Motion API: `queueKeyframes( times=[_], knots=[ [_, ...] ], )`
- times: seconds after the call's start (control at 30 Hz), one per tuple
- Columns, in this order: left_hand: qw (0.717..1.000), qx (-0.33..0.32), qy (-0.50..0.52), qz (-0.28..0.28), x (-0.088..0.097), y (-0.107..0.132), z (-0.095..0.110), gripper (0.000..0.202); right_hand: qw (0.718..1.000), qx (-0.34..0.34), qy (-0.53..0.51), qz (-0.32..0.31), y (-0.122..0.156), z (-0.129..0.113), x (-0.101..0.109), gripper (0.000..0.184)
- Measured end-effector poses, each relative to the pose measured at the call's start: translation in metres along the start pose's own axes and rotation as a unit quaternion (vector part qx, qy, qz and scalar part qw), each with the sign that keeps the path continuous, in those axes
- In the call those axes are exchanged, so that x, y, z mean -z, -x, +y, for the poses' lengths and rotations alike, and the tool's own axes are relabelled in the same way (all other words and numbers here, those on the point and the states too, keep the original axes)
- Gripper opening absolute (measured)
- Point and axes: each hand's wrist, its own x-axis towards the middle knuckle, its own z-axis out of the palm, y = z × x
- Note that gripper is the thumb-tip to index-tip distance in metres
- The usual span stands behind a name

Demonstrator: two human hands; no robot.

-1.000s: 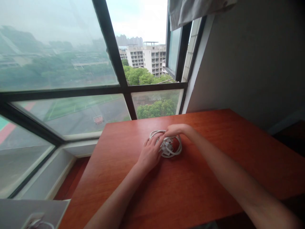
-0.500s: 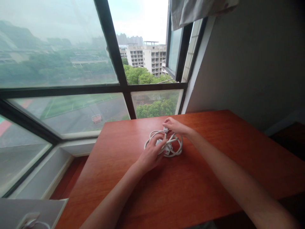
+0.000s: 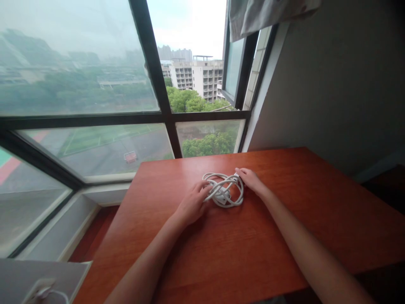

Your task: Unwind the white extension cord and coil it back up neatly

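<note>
A white cable [image 3: 218,186] lies in loose, overlapping loops on the reddish-brown wooden table. Among the loops sits a white blocky piece [image 3: 224,196], partly covered by strands; its exact kind is unclear. My left hand [image 3: 193,203] is at the left side of the coil, thumb and fingers closed around cable strands. At the coil's upper right, my right hand [image 3: 249,179] pinches a small white cable end [image 3: 236,174] between thumb and fingers.
The wooden table [image 3: 268,245] reaches to the window wall. Dark window frames [image 3: 126,120] stand behind it, with one pane swung outward at the right. A curtain [image 3: 268,17] hangs above. At the lower left, a white plug [image 3: 44,291] sits in a wall socket.
My right hand has moved right and lowered with the cable end, from above the coil to its right edge. My left hand has shifted slightly left, and the loops have changed shape.
</note>
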Motion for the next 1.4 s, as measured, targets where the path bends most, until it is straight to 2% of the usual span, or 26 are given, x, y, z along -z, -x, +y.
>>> queueKeyframes(
  times=[0.17, 0.3, 0.4, 0.47, 0.6, 0.7, 0.8, 0.9, 1.0, 1.07, 1.13, 1.23, 1.3, 1.4],
  knots=[
    [0.999, 0.0, 0.034, -0.039, 0.012, 0.0, -0.004, 0.057, 0.999, 0.025, 0.046, -0.005, -0.001, -0.003, 0.006, 0.046],
    [0.995, 0.002, 0.058, -0.082, 0.024, 0.001, -0.004, 0.07, 0.998, 0.025, 0.056, 0.032, 0.007, -0.004, 0.014, 0.039],
    [0.995, 0.013, 0.067, -0.066, 0.028, 0.0, 0.002, 0.075, 0.995, 0.016, 0.074, 0.069, 0.019, -0.001, 0.022, 0.035],
    [0.997, 0.022, 0.061, -0.03, 0.025, -0.003, 0.01, 0.073, 0.996, -0.019, 0.073, 0.038, 0.027, 0.002, 0.026, 0.034],
    [0.999, 0.028, 0.017, 0.013, 0.009, -0.012, 0.027, 0.063, 0.991, -0.089, 0.019, -0.098, 0.043, 0.005, 0.025, 0.028],
    [0.998, 0.019, -0.048, 0.038, -0.002, -0.015, 0.035, 0.062, 0.986, -0.102, -0.009, -0.133, 0.049, -0.002, 0.014, 0.021],
    [0.989, 0.004, -0.125, 0.084, -0.004, -0.014, 0.042, 0.052, 0.984, -0.101, -0.059, -0.131, 0.05, -0.018, -0.003, 0.013],
    [0.978, -0.024, -0.173, 0.112, -0.001, -0.009, 0.048, 0.042, 0.965, -0.107, -0.189, -0.147, 0.044, -0.039, -0.027, 0.023],
    [0.98, -0.054, -0.166, 0.095, 0.001, -0.006, 0.05, 0.037, 0.941, -0.135, -0.28, -0.133, 0.033, -0.059, -0.054, 0.022],
    [0.986, -0.054, -0.143, 0.072, -0.001, -0.004, 0.044, 0.035, 0.938, -0.131, -0.299, -0.119, 0.025, -0.07, -0.071, 0.028],
    [0.99, -0.029, -0.125, 0.054, -0.002, -0.002, 0.033, 0.035, 0.93, -0.112, -0.323, -0.132, 0.017, -0.077, -0.083, 0.035],
    [0.993, 0.039, -0.108, 0.034, -0.004, 0.001, 0.015, 0.031, 0.924, -0.038, -0.336, -0.179, 0.011, -0.076, -0.094, 0.038],
    [0.991, 0.086, -0.095, 0.029, -0.005, 0.002, 0.006, 0.025, 0.935, 0.004, -0.314, -0.163, 0.011, -0.067, -0.096, 0.034],
    [0.99, 0.127, -0.053, 0.034, -0.008, 0.002, 0.001, 0.022, 0.957, 0.03, -0.273, -0.091, 0.019, -0.048, -0.088, 0.028]
  ],
)
